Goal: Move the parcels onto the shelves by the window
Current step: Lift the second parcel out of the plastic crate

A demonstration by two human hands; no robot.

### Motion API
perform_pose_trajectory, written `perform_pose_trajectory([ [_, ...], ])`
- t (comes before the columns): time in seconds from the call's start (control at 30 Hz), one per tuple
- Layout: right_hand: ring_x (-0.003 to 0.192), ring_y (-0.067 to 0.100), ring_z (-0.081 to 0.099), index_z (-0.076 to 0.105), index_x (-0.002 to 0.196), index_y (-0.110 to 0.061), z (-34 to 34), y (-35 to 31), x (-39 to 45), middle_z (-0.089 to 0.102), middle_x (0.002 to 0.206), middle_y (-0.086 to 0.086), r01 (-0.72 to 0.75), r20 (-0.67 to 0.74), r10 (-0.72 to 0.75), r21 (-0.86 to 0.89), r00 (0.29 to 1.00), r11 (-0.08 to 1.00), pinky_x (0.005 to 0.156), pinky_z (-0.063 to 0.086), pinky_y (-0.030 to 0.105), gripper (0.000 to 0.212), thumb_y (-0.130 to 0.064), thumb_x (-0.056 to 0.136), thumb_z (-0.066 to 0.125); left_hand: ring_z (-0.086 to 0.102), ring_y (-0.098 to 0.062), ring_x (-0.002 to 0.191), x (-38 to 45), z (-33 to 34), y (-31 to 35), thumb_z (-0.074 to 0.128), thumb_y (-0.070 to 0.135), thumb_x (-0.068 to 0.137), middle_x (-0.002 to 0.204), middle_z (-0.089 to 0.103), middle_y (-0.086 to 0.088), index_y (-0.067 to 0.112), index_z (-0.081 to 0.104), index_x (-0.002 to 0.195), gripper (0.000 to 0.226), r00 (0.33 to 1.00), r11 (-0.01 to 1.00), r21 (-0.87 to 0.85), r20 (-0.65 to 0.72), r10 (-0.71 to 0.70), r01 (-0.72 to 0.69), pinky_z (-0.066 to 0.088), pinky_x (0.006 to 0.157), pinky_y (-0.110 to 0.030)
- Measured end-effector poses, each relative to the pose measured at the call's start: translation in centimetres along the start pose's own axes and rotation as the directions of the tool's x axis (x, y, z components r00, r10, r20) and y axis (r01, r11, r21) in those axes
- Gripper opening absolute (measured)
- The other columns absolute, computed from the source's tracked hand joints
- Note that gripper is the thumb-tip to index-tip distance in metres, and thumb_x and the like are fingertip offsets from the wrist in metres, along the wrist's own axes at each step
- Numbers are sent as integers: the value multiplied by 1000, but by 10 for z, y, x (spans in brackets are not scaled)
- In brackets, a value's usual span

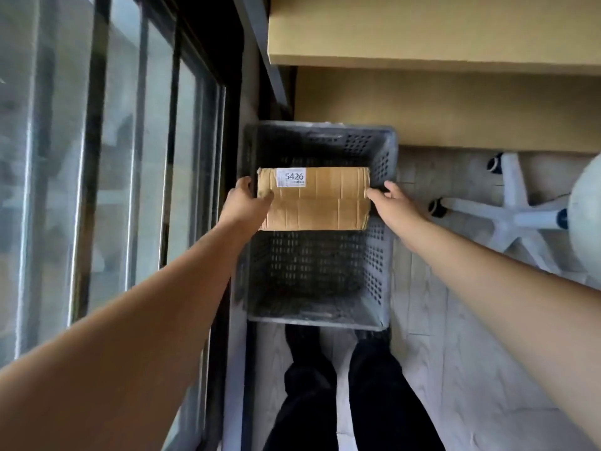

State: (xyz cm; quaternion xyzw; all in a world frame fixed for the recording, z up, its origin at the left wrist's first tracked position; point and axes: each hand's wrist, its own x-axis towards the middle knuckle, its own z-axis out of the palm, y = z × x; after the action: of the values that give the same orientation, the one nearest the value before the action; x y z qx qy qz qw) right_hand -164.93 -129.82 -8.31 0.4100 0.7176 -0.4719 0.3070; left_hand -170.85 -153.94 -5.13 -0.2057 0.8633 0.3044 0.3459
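A brown taped cardboard parcel [320, 200] with a white label reading 5426 is held over a grey perforated plastic crate [380, 255] on the floor. My left hand [248, 201] grips the parcel's left end, thumb on top. My right hand [392, 198] presses against its right end, fingers bent round the edge. The crate's floor below the parcel shows no other parcels. Tan shelf boards [439, 30] stand beyond the crate, next to the window [97, 157] on the left.
A white office chair base [517, 216] with castors stands on the pale floor to the right. My legs in dark trousers [348, 402] are just behind the crate. The dark window frame [234, 157] runs close along the crate's left side.
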Motion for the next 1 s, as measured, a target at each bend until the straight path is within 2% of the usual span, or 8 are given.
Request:
perform_pose_trajectory([
  [0.17, 148, 29, 32, 22, 157, -32, 19, 7, 42, 29, 165, 2, -80, -5, 80, 61, 997, 995, 119, 29, 49, 86, -76, 85, 37, 48, -30, 140, 48, 23, -3, 42, 51, 102, 159, 44, -9, 20, 24, 162, 70, 997, 990, -129, -35, -65, 60, 38, 106, -37],
  [0.3, 141, 30, 41, 32, 154, -30, 29, 1, 75, 41, 157, 2, -182, 43, 177, 269, 983, 946, 116, 33, 53, 104, -91, 69, 37, 51, -33, 136, 84, 35, 3, 37, 64, 98, 152, 52, -13, 16, 39, 156, 76, 983, 959, -238, -56, -173, 155, 37, 111, -45],
  [0.43, 131, 30, 53, 40, 147, -31, 38, 15, 111, 54, 147, 7, -231, 94, 211, 421, 973, 877, 111, 39, 57, 155, -105, 12, 43, 59, -33, 126, 91, 51, 6, 40, 68, 95, 137, 63, -13, 9, 55, 143, 78, 964, 912, -336, -36, -264, 237, 44, 111, -46],
  [0.53, 132, 29, 53, 41, 147, -35, 41, 35, 128, 54, 148, 6, -233, 117, 202, 425, 972, 875, 113, 35, 59, 161, -103, 1, 44, 64, -31, 117, 80, 56, 2, 48, 60, 94, 123, 69, -10, 10, 62, 132, 65, 961, 899, -375, -63, -269, 227, 50, 103, -41],
  [0.67, 134, 29, 52, 47, 142, -33, 37, 44, 95, 53, 150, 6, -275, 151, 232, 445, 961, 852, 113, 35, 59, 150, -103, 9, 49, 67, -25, 94, 52, 51, -7, 52, 54, 91, 110, 71, -8, 15, 67, 120, 50, 966, 871, -441, -32, -258, 217, 51, 80, -36],
  [0.83, 136, 31, 49, 45, 113, -42, 23, 41, 30, 50, 153, 9, -266, 216, 184, 461, 959, 846, 114, 34, 58, 114, -100, 15, 53, 68, -29, 83, 3, 29, -17, 58, 52, 75, 102, 77, -12, 13, 69, 104, 50, 956, 814, -504, 104, -273, 287, 53, 72, -38],
  [0.9, 127, 33, 56, 50, 108, -35, 15, 27, -8, 59, 141, 14, -259, 211, 180, 457, 961, 851, 109, 41, 56, 97, -98, 35, 57, 72, -30, 85, -15, 20, -19, 61, 51, 74, 102, 79, -14, 11, 67, 115, 58, 937, 772, -530, 176, -303, 349, 57, 73, -37],
  [1.0, 91, 29, 67, 62, 82, -23, -1, 14, -58, 71, 93, 11, -234, 194, 161, 449, 968, 863, 86, 55, 42, 53, -73, 83, 46, 70, -26, 74, -45, 2, -17, 59, 48, 92, 72, 76, -8, 10, 68, 98, 39, 922, 727, -567, 246, -299, 387, 55, 70, -35],
])
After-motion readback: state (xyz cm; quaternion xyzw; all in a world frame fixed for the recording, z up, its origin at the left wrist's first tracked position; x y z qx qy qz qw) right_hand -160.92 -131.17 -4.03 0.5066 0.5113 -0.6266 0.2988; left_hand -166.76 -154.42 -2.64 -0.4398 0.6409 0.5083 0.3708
